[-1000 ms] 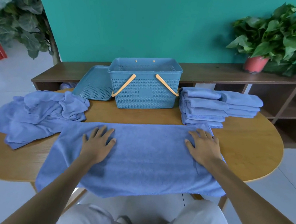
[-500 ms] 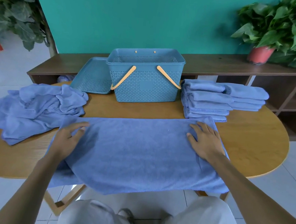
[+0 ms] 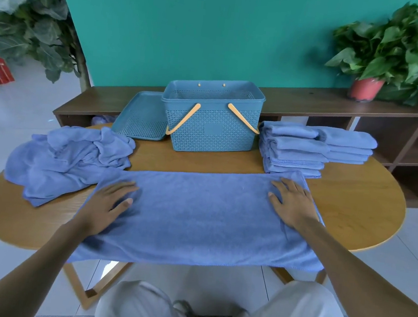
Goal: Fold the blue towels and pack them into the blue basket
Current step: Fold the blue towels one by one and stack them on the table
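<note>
Head view looks down on an oval wooden table; a long blue towel lies flat across its near side, running left to right, with its near edge hanging over the table's front rim and its far edge straight and well short of the blue basket. Left hand rests palm down on the towel's left end, fingers straight and close together, thumb out to the side; right hand presses flat on the right end, fingers spread a little, tips near the towel's far right corner; neither hand grips the cloth.

A crumpled heap of towels sits at the table's left end, touching the flat towel's far left corner and spilling toward the table's left rim; two stacks of folded towels stand at the far right, just beside the basket, the nearer stack almost touching the flat towel's far edge. The basket stands upright at the far middle, open-topped, both tan handles down; its lid leans beside it on the left. Bare wood shows between basket and towel, and a broad bare patch at the table's right end.
</note>
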